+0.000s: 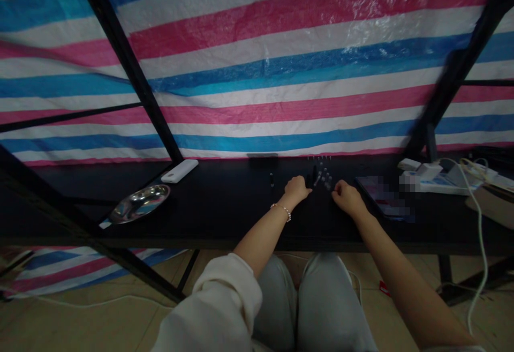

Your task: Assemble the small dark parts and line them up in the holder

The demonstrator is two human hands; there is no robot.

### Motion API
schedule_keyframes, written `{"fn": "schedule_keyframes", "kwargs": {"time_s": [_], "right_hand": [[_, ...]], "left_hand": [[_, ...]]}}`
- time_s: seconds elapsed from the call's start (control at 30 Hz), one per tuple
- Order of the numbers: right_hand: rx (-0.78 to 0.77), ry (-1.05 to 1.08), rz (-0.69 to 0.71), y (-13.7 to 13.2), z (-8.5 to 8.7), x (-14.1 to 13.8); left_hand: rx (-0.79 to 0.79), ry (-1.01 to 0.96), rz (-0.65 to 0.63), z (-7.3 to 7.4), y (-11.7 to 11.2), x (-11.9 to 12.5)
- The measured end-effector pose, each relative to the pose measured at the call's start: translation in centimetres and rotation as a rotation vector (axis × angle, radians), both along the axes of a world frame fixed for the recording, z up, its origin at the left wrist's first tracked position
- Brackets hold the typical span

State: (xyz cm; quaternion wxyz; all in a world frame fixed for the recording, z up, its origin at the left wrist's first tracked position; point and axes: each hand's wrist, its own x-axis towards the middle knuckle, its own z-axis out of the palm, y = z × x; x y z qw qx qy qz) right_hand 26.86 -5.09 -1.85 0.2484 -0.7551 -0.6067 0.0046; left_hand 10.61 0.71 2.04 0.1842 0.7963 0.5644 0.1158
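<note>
My left hand point(297, 188), with a beaded bracelet at the wrist, rests low over the black tabletop point(217, 202). Its fingers are curled together, and what they may hold is hidden. Just beyond its fingertips stands a thin dark piece point(314, 173), too small to name. My right hand point(347, 197) is closed too, thumb and fingers drawn together, their contents not visible. Between and beyond the hands lie several tiny pale, shiny pieces point(325, 176), some in a row near the back edge. A small dark piece with light ends point(272, 180) lies left of my left hand.
A shiny metal dish point(141, 203) and a white oblong block point(180, 171) are at the left. On the right are a phone point(379, 196), a power strip with white plugs point(445, 180) and a hanging white cable point(480, 245). Black frame posts flank the table; striped sheeting point(281, 73) hangs behind.
</note>
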Motion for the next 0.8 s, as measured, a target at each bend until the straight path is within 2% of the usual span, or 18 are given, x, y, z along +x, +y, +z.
{"fn": "schedule_keyframes", "kwargs": {"time_s": [0.13, 0.23, 0.3, 0.4, 0.5, 0.6, 0.7, 0.8], "right_hand": [[0.039, 0.033, 0.009, -0.2, 0.0, 0.0], [0.093, 0.069, -0.012, -0.5, 0.5, -0.2], [0.165, 0.081, -0.04, -0.9, 1.1, -0.5], [0.294, 0.077, -0.062, -1.4, 2.1, -1.1], [0.376, 0.08, 0.033, -1.7, 3.1, -2.4], [0.439, 0.083, 0.175, -1.5, 4.2, -4.4], [0.503, 0.091, 0.29, -0.8, 5.2, -6.8], [0.568, 0.148, 0.324, 0.2, 5.4, -8.9]], "left_hand": [[0.024, 0.025, -0.047, 0.2, -0.8, -2.2], [0.047, -0.01, -0.064, 0.3, -1.5, -5.2], [-0.018, -0.021, -0.067, 0.5, -1.6, -7.7], [-0.154, 0.011, -0.018, 1.1, -1.3, -11.3], [-0.159, -0.005, 0.091, 1.3, 0.0, -13.4], [-0.029, -0.171, 0.23, 0.7, 1.5, -13.5], [0.09, -0.307, 0.243, -0.4, 2.8, -12.2], [0.116, -0.356, 0.249, -1.3, 3.5, -10.6]]}}
